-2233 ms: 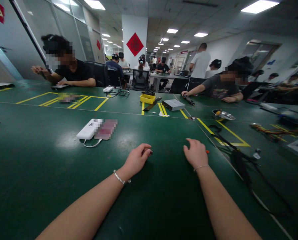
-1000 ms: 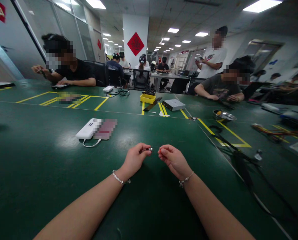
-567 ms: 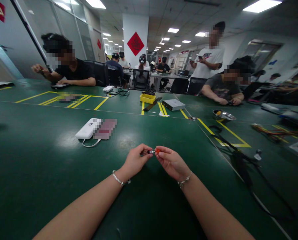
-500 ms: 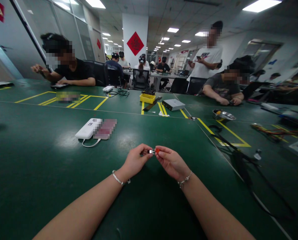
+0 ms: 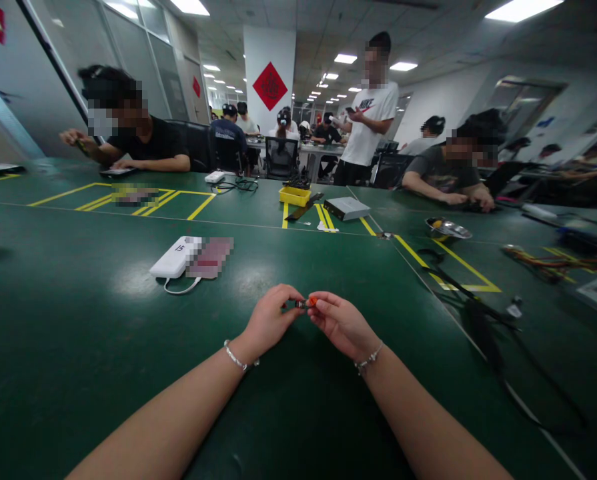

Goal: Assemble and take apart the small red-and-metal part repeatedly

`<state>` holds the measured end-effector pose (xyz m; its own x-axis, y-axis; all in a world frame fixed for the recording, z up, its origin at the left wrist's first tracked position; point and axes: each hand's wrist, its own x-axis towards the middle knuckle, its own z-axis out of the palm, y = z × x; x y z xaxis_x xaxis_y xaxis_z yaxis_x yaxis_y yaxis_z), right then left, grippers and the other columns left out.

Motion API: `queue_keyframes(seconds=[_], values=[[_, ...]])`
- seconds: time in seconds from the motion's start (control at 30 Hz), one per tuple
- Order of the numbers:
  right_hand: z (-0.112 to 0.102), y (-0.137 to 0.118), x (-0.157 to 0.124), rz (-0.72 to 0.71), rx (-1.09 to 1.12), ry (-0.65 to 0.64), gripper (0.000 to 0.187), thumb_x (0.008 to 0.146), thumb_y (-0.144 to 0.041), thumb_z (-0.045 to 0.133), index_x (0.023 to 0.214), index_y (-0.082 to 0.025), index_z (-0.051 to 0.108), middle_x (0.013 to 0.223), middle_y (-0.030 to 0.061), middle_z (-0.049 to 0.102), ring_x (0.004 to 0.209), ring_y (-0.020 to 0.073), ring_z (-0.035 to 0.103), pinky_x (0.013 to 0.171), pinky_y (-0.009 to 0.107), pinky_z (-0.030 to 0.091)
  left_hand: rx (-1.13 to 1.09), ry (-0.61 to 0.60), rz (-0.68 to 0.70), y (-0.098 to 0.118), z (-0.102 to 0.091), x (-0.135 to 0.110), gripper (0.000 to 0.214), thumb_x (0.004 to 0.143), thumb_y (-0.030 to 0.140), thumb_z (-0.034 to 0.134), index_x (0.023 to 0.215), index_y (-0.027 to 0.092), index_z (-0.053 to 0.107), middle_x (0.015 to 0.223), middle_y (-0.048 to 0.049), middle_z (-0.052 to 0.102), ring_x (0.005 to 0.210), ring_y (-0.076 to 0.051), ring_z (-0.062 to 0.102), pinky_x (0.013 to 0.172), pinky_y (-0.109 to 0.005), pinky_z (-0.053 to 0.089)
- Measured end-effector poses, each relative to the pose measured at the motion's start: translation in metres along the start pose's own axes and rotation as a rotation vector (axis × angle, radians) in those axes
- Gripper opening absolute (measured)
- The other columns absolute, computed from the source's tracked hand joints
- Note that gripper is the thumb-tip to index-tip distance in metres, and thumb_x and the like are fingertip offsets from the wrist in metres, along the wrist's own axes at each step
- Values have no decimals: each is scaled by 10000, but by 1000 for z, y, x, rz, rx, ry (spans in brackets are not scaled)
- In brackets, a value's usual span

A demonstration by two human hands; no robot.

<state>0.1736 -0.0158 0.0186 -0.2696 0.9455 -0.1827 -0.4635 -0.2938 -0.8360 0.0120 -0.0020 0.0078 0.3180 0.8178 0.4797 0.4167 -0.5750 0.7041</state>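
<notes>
Just above the green tabletop [image 5: 258,413], my left hand [image 5: 273,317] pinches a small dark piece with a metallic part [image 5: 301,304] between thumb and fingertips. Opposite it, my right hand [image 5: 344,325] is closed on a small orange piece [image 5: 313,302]. The two pieces meet or nearly meet between my fingertips; I cannot tell whether they are joined. Fingers cover most of both, and their exact kind is too small to make out. Each wrist wears a bracelet.
Ahead on the left lie a white power bank [image 5: 175,257] and a blurred-out flat item with a short cable. Farther off are a yellow tray [image 5: 294,197], a grey box [image 5: 347,209] and a metal bowl [image 5: 448,229]. Black cables [image 5: 483,333] trail on the right. People sit across the table.
The small metallic part between my hands looks darker and slightly turned; the pieces appear closer together. A standing person in the background has moved left. My hands have hardly shifted.
</notes>
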Motion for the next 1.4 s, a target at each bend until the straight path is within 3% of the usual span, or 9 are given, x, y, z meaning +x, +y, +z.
queue_keyframes(seconds=[0.37, 0.67, 0.8, 0.97, 1.1, 1.4], values=[[-1, -1, -2, -34, 42, -75, 139, 658, -160, 608, 795, -169, 585, 741, -2, 585, 649, 82, 534, 666, 245, 404, -99, -8, -184, 2, 1, 1, 190, 703, 172, 562, 892, 192, 569, 780, 9, 610, 687, -107, 557, 666, -236, 450], [3, -2, -3, -21, 18, -29, 162, 703, -326, 572, 758, -174, 593, 698, -3, 577, 641, 88, 519, 664, 256, 394, -235, -86, -222, 4, 0, 1, 276, 756, 168, 471, 1023, 190, 535, 904, -20, 617, 805, -124, 568, 760, -279, 446], [2, -1, -3, -22, 22, -13, 151, 669, -275, 613, 782, -177, 591, 719, 0, 598, 648, 84, 529, 661, 245, 396, -379, -137, -250, 3, 3, 0, 339, 782, 173, 429, 1121, 176, 459, 868, -23, 595, 804, -118, 563, 769, -285, 444], [0, -1, -1, -36, 32, 40, 192, 595, -186, 669, 768, -183, 586, 735, -15, 604, 602, 69, 522, 633, 234, 407, -595, -93, -268, -3, 8, 0, 319, 781, 180, 446, 1093, 156, 385, 722, 15, 517, 730, -107, 556, 725, -274, 450], [0, -1, 1, -74, 10, 75, 181, 588, -199, 676, 744, -173, 588, 750, -6, 608, 601, 68, 518, 632, 240, 412, -541, -66, -249, -2, 6, 0, 231, 785, 199, 447, 1012, 157, 440, 746, 2, 516, 728, -104, 527, 711, -254, 434], [8, 3, -1, -117, -97, 164, 205, 579, -244, 678, 754, -174, 600, 748, 3, 607, 615, 82, 516, 640, 257, 410, -270, -95, -210, 6, 0, -1, 267, 809, 252, 408, 1034, 180, 531, 858, -41, 586, 800, -139, 534, 717, -266, 430]])
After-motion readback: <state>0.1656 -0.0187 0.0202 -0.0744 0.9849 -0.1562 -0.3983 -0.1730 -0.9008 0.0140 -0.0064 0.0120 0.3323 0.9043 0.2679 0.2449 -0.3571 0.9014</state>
